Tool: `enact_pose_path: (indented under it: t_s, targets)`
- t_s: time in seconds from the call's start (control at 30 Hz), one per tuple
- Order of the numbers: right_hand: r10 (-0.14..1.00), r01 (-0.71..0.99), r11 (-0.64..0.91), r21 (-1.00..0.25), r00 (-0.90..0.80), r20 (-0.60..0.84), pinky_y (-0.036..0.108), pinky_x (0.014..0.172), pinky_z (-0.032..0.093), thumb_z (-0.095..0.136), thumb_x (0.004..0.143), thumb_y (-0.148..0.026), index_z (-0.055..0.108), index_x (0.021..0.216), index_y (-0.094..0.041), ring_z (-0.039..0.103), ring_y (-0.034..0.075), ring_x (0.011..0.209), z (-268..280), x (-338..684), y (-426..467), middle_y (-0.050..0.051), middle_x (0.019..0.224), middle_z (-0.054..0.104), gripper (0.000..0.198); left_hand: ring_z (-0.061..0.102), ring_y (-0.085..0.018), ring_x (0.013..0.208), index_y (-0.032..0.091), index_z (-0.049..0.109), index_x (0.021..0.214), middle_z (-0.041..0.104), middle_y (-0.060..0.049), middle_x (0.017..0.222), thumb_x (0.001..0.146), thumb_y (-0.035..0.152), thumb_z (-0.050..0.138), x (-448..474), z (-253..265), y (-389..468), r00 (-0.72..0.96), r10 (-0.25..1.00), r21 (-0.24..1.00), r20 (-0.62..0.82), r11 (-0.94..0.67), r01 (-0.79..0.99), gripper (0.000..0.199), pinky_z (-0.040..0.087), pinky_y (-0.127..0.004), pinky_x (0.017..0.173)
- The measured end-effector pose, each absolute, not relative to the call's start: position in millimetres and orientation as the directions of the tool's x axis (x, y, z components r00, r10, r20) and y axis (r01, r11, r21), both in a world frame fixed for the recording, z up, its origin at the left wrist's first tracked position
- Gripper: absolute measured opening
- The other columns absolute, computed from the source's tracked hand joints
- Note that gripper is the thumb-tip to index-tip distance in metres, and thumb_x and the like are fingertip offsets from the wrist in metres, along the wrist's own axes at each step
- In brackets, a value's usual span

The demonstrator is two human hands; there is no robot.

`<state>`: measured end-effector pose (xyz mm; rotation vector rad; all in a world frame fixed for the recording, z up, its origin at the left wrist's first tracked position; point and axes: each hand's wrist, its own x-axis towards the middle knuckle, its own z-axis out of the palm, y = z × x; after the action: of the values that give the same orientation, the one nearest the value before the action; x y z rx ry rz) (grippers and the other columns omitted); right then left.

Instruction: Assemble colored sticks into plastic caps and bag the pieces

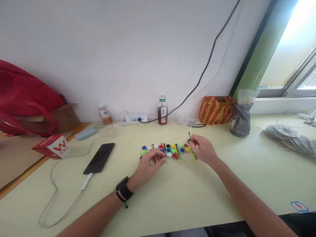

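Small round discs (169,154) in blue, white, green, yellow, red and black lie in rows on the pale table. Thin coloured sticks (178,153) rest in bundles across them. Over the left part of the rows is my left hand (150,163), thumb and index fingertips brought together beside a bundle of sticks; whatever is between them is hidden. At the right end, my right hand (204,149) pinches a thin black stick (189,134), its tip pointing up. A dark round part shows by the fingertips, partly covered by them.
A black phone (99,158) on a charging cable and a red-white box (52,146) lie to the left. Along the wall stand two bottles, a power strip (134,118), a striped bag (214,110) and a grey bag (240,121). Grey round pieces (288,136) are piled at right.
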<state>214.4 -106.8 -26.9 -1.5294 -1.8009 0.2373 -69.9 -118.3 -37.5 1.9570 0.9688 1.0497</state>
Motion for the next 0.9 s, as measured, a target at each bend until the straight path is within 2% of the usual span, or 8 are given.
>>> enact_pose_path:
  t_s: [0.07,0.17,0.23,0.37,0.53,0.63,0.77,0.9]
  targets:
    - [0.884,0.889,0.140,-0.435,0.086,0.460,0.030,0.061,0.031,0.054,0.085,-0.029,0.039,0.067,-0.023,0.048,0.018,0.067,-28,230,-99,0.001,0.067,0.056,0.024,0.062,-0.017,0.076,0.020,0.073,0.095,0.073,-0.004,0.087,0.093,0.036,0.069,-70,-38,-119,0.405,0.843,0.824,0.356,-0.487,0.290,0.017,0.048,-0.027,0.065]
    - [0.865,0.948,0.026,-0.317,0.138,0.483,0.031,0.067,0.036,0.054,0.085,-0.028,0.039,0.065,-0.023,0.055,0.023,0.080,-32,248,-90,0.004,0.067,0.059,0.025,0.060,-0.016,0.073,0.020,0.073,0.094,0.073,-0.004,0.087,0.093,0.036,0.068,-69,-41,-120,0.425,0.829,0.813,0.365,-0.506,0.289,0.017,0.047,-0.027,0.063]
    - [0.909,0.969,-0.048,-0.244,0.144,0.392,0.032,0.068,0.037,0.053,0.087,-0.029,0.045,0.067,-0.023,0.058,0.024,0.083,-36,254,-88,0.006,0.073,0.063,0.023,0.060,-0.016,0.073,0.020,0.074,0.092,0.072,-0.004,0.087,0.094,0.036,0.068,-69,-42,-120,0.436,0.821,0.809,0.370,-0.515,0.283,0.016,0.047,-0.027,0.063]
    - [0.987,0.984,-0.114,-0.139,0.128,0.098,0.030,0.060,0.033,0.055,0.089,-0.028,0.056,0.069,-0.021,0.060,0.020,0.067,-47,259,-91,0.007,0.076,0.067,0.021,0.061,-0.016,0.074,0.020,0.074,0.091,0.073,-0.004,0.088,0.093,0.034,0.068,-69,-42,-120,0.443,0.818,0.806,0.367,-0.518,0.287,0.015,0.048,-0.027,0.065]
    - [0.981,0.980,-0.165,-0.109,0.175,0.090,0.030,0.062,0.034,0.059,0.089,-0.028,0.063,0.079,-0.021,0.065,0.023,0.071,-45,259,-91,0.009,0.081,0.069,0.013,0.060,-0.016,0.074,0.020,0.074,0.092,0.072,-0.004,0.088,0.094,0.031,0.067,-69,-40,-122,0.469,0.808,0.792,0.356,-0.528,0.308,0.013,0.049,-0.028,0.067]
    - [0.978,0.975,-0.163,-0.152,0.180,0.104,0.029,0.062,0.035,0.060,0.090,-0.033,0.064,0.083,-0.022,0.065,0.022,0.073,-39,255,-90,0.008,0.083,0.070,0.014,0.060,-0.016,0.076,0.021,0.073,0.092,0.072,-0.004,0.089,0.095,0.029,0.066,-69,-41,-123,0.487,0.798,0.777,0.354,-0.541,0.322,0.011,0.049,-0.028,0.069]
    - [0.997,0.956,-0.060,-0.286,0.068,0.020,0.028,0.059,0.036,0.062,0.089,-0.034,0.063,0.075,-0.023,0.066,0.020,0.074,-37,246,-94,0.005,0.081,0.071,0.018,0.060,-0.016,0.075,0.020,0.073,0.092,0.072,-0.004,0.090,0.095,0.027,0.064,-71,-43,-122,0.498,0.791,0.769,0.356,-0.550,0.326,0.011,0.049,-0.028,0.069]
    - [1.000,0.949,-0.011,-0.316,0.002,-0.030,0.027,0.058,0.037,0.065,0.083,-0.025,0.061,0.067,-0.023,0.065,0.019,0.074,-40,240,-98,0.002,0.077,0.071,0.017,0.060,-0.015,0.076,0.020,0.072,0.093,0.072,-0.004,0.089,0.096,0.027,0.064,-71,-44,-122,0.507,0.791,0.763,0.343,-0.549,0.340,0.011,0.048,-0.027,0.069]
